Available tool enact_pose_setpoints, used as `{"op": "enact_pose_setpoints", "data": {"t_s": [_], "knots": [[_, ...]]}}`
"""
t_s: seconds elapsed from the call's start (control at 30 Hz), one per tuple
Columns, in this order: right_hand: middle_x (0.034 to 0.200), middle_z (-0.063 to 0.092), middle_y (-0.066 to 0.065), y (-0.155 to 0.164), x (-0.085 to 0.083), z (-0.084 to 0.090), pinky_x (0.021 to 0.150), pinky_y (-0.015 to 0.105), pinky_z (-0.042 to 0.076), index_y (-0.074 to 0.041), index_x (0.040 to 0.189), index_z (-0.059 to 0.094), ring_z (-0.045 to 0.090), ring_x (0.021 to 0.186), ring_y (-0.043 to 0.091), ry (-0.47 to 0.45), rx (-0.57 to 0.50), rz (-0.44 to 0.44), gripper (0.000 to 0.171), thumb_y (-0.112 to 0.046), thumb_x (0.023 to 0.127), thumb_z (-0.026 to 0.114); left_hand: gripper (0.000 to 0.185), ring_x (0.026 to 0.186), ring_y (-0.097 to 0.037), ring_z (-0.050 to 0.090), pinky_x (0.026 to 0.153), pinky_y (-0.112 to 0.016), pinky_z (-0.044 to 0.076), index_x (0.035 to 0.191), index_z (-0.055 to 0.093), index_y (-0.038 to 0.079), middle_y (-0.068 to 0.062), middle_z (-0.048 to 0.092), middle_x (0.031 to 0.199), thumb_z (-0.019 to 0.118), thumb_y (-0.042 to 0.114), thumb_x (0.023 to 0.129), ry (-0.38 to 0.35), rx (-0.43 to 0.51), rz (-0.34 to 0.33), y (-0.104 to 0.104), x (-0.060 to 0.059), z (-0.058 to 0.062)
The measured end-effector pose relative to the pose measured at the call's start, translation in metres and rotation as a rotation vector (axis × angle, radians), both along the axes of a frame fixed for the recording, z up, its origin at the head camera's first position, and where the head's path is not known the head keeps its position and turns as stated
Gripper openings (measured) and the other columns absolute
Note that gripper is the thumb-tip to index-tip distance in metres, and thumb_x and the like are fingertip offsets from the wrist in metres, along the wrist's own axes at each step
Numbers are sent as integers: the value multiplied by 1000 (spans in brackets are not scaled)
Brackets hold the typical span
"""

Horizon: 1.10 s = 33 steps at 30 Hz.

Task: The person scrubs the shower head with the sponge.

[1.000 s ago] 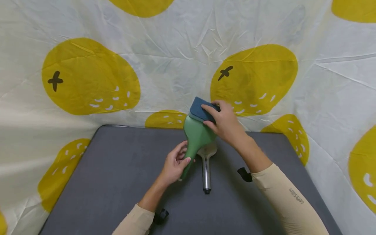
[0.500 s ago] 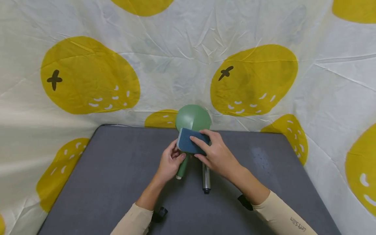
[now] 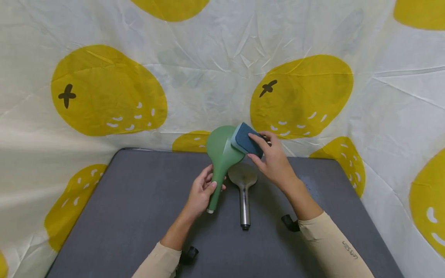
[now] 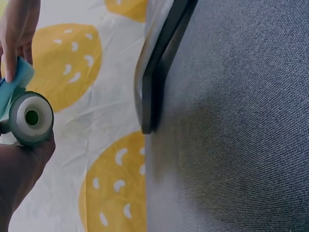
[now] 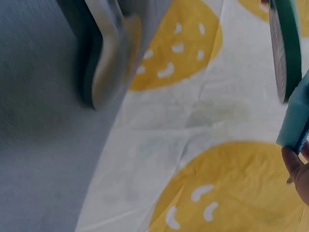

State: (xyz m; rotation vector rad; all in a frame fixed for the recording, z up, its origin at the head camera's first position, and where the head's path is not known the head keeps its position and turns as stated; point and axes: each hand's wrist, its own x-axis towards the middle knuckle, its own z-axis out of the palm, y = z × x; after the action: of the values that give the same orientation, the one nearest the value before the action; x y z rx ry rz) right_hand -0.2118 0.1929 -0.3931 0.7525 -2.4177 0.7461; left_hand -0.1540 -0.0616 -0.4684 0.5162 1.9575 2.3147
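Note:
My left hand [image 3: 201, 193] grips the handle of a green shower head [image 3: 222, 150], which is raised above the table with its round head tilted up and away. Its hollow, white-lined handle end faces the left wrist view. Between thumb and fingers my right hand [image 3: 274, 160] pinches a blue sponge [image 3: 249, 139], with a darker layer under the fingers and a paler side against the right edge of the green head. In the right wrist view the sponge [image 5: 293, 118] meets the lower end of the green rim [image 5: 288, 48]. Behind the green one lies a silver shower head [image 3: 245, 204].
The dark grey table [image 3: 149, 208] spreads under both hands. A white cloth [image 3: 208, 88] with large yellow fruit shapes hangs behind and at the sides. Damp specks [image 3: 310, 187] mark the table at the right. Black straps sit by both wrists.
The sponge went from the top of the green head down over its neck, then up to the right edge. The green shower head shifted slightly left, uncovering more of the silver one.

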Motion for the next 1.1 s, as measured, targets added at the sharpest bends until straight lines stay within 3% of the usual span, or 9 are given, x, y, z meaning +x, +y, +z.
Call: {"op": "enact_pose_setpoints", "data": {"t_s": [0.23, 0.47, 0.57, 0.73, 0.83, 1.0, 1.1], "knots": [[141, 46, 26, 5, -11, 5, 94, 54, 52, -10, 147, 56, 51, 122, 41, -5, -66, -16, 62, -13, 90, 81, 53, 80, -13, 66, 76, -26, 58, 157, 30, -6, -44, 56, 121, 39, -2, 106, -17, 81, 9, 4, 2, 1], [142, 46, 27, -1, -3, 2, 94, 55, 52, -10, 148, 55, 51, 122, 41, 6, -49, 12, 64, -14, 90, 82, 59, 70, -13, 64, 64, -22, 58, 153, 38, -8, -30, 53, 116, 58, -6, 98, -75, 96, 49, 7, 2, -3], [142, 46, 29, -5, 2, -1, 95, 56, 52, -9, 147, 56, 49, 125, 43, 49, -17, 31, 65, -13, 89, 83, 62, 75, -11, 66, 69, -22, 59, 153, 40, -7, -29, 53, 122, 63, -9, 95, -107, 83, 65, 7, 0, -4], [142, 48, 32, -13, 13, -12, 95, 58, 52, -8, 146, 57, 48, 129, 48, 198, 150, 55, 68, -17, 85, 86, 58, 87, -11, 70, 81, -24, 59, 151, 45, -6, -28, 65, 119, 65, -1, 97, -157, 64, 97, 8, -3, -3], [141, 49, 32, -20, 21, -22, 96, 59, 51, -9, 145, 57, 50, 127, 47, 275, 229, 62, 70, -19, 83, 88, 53, 86, -13, 72, 81, -25, 59, 151, 46, -5, -26, 68, 113, 62, 5, 101, -187, 73, 59, 8, -3, -6], [140, 50, 30, -34, 34, -36, 97, 55, 54, -14, 144, 59, 52, 121, 45, 326, 292, 78, 70, -23, 82, 90, 46, 82, -17, 74, 78, -30, 61, 151, 43, -3, -25, 65, 117, 49, 14, 109, -212, 126, -67, 10, -1, -8], [140, 50, 29, -39, 40, -41, 95, 53, 57, -15, 144, 60, 54, 119, 44, 334, 310, 75, 69, -26, 82, 89, 44, 76, -15, 72, 74, -30, 60, 148, 43, -7, -14, 68, 105, 48, 14, 109, -210, 131, -77, 11, 0, -9]]}}
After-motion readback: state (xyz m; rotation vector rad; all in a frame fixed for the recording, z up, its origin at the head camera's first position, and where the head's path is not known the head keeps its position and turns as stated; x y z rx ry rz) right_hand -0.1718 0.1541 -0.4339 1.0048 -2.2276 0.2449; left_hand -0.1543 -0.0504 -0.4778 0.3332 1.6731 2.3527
